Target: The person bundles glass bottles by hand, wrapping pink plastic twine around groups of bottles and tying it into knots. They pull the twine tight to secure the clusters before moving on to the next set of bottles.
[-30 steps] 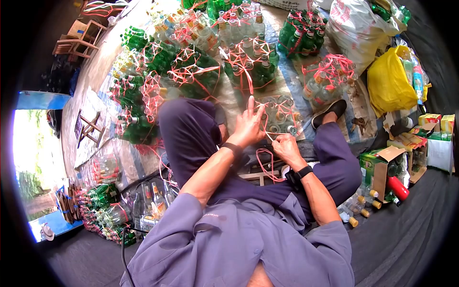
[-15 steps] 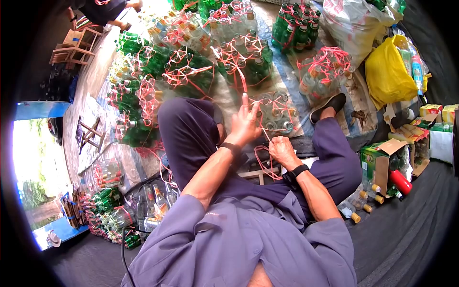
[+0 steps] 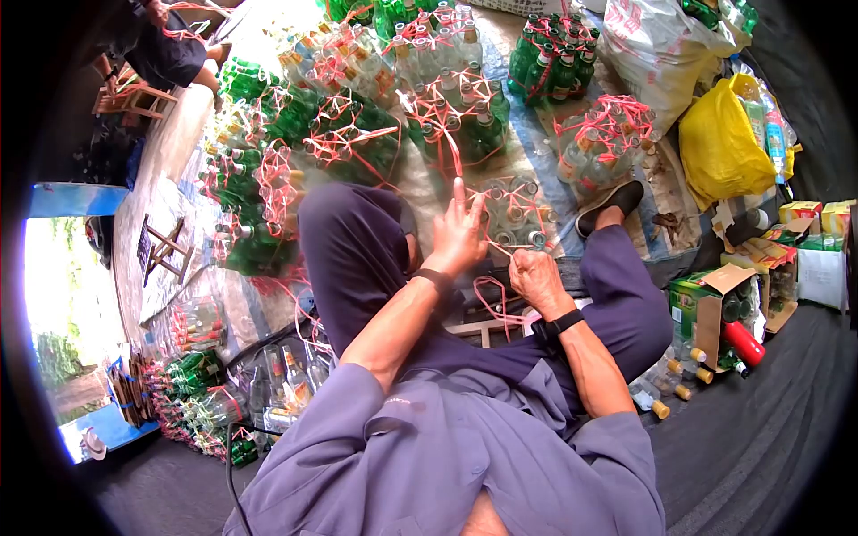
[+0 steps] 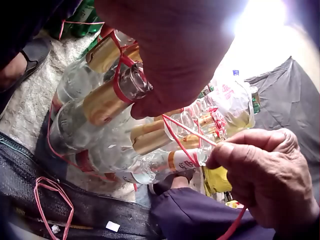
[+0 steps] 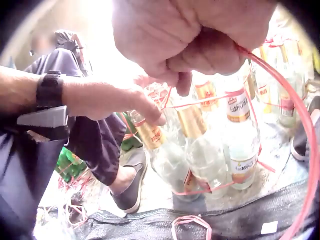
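Clear glass bottles (image 3: 511,217) with gold and white neck labels stand in a bundle before the crossed legs, pink plastic string around their necks and lower bodies. Over the near bottle necks lies my left hand (image 3: 460,234), index finger stretched forward. In the left wrist view its thumb rests beside the mouth of a gold-necked bottle (image 4: 106,102). My right hand (image 3: 537,277) pinches the pink string (image 4: 191,130), drawn taut from the bottle necks. Out of the same hand the loose string (image 5: 300,115) curves downward, seen in the right wrist view.
Tied bundles of green bottles (image 3: 478,129) and clear bottles (image 3: 606,147) stand ahead. A yellow bag (image 3: 726,147) and a white sack (image 3: 657,62) are at right, near opened cartons (image 3: 702,304). A person (image 3: 165,49) is at the far left.
My right hand shifts slightly away from the left one, still pinching the string. My left hand stays over the bottle necks. Another person has come into view at the upper left.
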### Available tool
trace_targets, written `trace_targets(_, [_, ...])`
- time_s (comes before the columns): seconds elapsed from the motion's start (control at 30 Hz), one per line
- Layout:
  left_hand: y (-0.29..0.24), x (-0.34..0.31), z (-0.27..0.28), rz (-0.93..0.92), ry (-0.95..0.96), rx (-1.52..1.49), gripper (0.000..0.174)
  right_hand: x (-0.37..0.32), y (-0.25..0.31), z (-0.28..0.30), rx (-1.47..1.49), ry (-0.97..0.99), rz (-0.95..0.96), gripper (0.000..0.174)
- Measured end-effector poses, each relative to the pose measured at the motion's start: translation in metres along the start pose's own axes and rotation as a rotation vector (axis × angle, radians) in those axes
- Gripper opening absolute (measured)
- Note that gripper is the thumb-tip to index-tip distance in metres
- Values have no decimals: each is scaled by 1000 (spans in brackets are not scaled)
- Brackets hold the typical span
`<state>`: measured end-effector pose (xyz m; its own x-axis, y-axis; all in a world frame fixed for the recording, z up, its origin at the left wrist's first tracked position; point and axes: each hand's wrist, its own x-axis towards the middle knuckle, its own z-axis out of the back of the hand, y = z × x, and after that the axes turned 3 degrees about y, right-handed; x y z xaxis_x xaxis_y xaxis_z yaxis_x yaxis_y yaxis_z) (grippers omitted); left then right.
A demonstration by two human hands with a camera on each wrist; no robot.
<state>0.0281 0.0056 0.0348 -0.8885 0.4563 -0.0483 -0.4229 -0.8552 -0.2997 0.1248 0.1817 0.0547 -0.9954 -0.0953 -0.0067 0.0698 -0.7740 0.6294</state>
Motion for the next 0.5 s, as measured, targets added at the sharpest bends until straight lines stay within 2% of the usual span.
trace_targets(0.07, [-1,-1,0,-9,-21,-6,94,11,-3,5,-76,-57,98,13])
trace_targets(0.13, [-3,0,3,-45,-77,-10,86,24,-2,9,-103,-88,107,15])
trace_targets(0.23, [-5,0,6,-33,-72,-6,86,44,-3,7,-126,-133,97,18])
trace_targets(0.33, [-3,-2,2,-32,-81,-10,87,60,-12,-5,-242,-95,-77,18])
trace_targets(0.5, [0,-3,2,-18,-36,-72,87,67,-5,2,-264,-44,-223,16])
